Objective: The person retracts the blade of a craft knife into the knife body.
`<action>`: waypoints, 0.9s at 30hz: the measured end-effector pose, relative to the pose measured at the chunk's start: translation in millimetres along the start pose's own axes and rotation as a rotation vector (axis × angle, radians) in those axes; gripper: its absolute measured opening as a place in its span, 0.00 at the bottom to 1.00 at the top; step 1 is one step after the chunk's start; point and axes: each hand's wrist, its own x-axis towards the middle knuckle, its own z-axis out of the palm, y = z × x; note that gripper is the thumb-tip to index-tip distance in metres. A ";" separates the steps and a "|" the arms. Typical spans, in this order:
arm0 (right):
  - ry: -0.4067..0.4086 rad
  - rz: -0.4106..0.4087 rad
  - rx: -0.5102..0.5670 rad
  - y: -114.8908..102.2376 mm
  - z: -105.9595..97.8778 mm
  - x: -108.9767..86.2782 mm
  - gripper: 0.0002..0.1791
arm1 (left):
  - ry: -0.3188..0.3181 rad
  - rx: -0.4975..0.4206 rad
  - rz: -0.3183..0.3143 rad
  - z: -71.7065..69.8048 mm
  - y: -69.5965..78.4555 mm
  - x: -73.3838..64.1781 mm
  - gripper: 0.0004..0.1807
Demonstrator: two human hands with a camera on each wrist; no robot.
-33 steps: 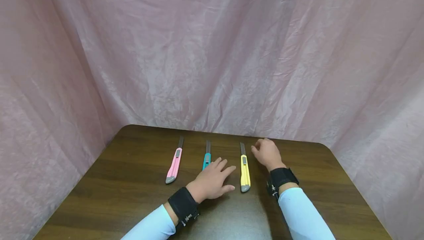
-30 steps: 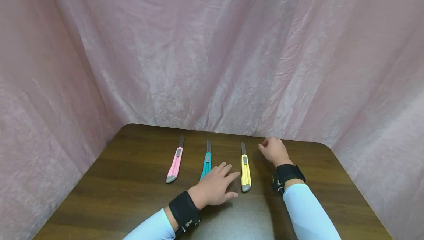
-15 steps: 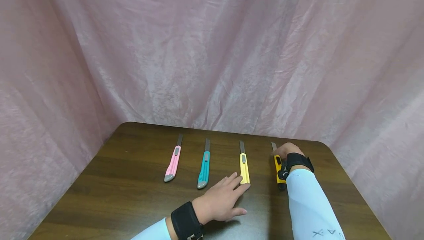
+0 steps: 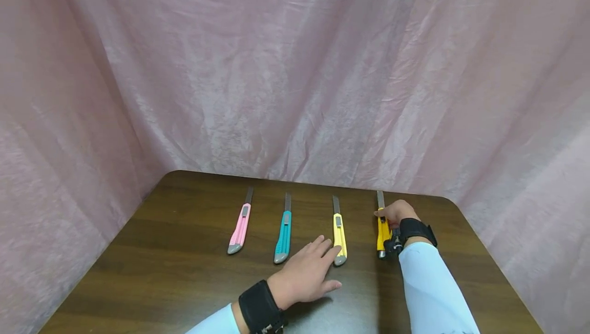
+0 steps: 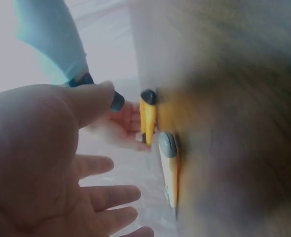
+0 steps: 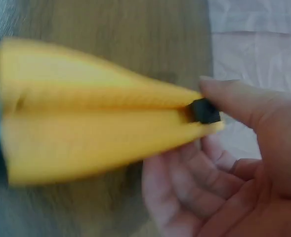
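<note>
We pinched the orange knife point(image 4: 382, 232) in our right hand point(image 4: 400, 212), to the right of the yellow knife point(image 4: 338, 229) on the table point(image 4: 184, 231). Our left hand point(image 4: 304, 276), fingers point(image 5: 116, 197) loosely spread, hovered near the yellow knife.

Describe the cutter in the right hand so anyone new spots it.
On the brown table, go to the right end of the row of cutters, where the right hand holds the orange-yellow cutter. Its slider is black; the pink cutter, teal cutter and pale-yellow cutter have grey ones.
</note>
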 end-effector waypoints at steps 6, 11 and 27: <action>0.057 -0.089 0.287 -18.3 14.0 -5.5 0.23 | 0.089 -0.065 -0.128 1.7 -10.0 5.5 0.36; 0.075 -0.276 0.427 -43.8 30.6 -28.8 0.26 | 0.127 -0.185 -0.192 0.7 -16.7 8.6 0.33; -0.009 -0.681 0.716 -87.1 78.4 -131.9 0.18 | 0.172 -1.126 -0.135 -8.7 -23.9 -14.8 0.11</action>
